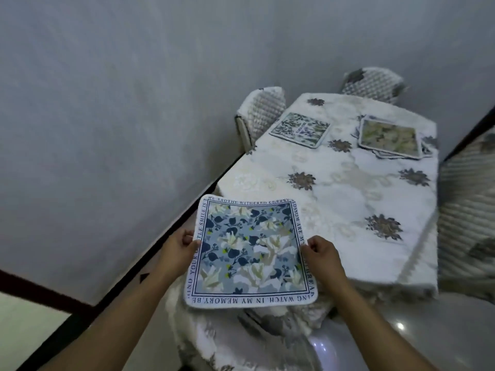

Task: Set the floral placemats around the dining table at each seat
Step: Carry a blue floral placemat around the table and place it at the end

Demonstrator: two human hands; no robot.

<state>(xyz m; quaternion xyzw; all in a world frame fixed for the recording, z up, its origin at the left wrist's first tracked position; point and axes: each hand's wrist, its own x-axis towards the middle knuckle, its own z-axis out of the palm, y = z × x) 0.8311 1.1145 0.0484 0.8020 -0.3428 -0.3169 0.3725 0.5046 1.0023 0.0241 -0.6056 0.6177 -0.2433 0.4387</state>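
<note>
I hold a blue floral placemat point(249, 250) with a white lettered border flat above the near left corner of the dining table point(334, 188). My left hand point(182, 243) grips its left edge and my right hand point(318, 249) grips its right edge. The table wears a white cloth with grey flower motifs. A green floral placemat point(300, 129) lies at the far left seat. A small stack of placemats point(389, 139), a pale yellow-green one on top, rests near the far right corner.
Chairs with textured covers stand at the far left point(261, 111), the far end point(372, 81), the right side point(467, 204) and just below my hands point(241, 330). A grey wall point(107, 116) runs close along the table's left side. Glossy floor point(428, 330) shows at lower right.
</note>
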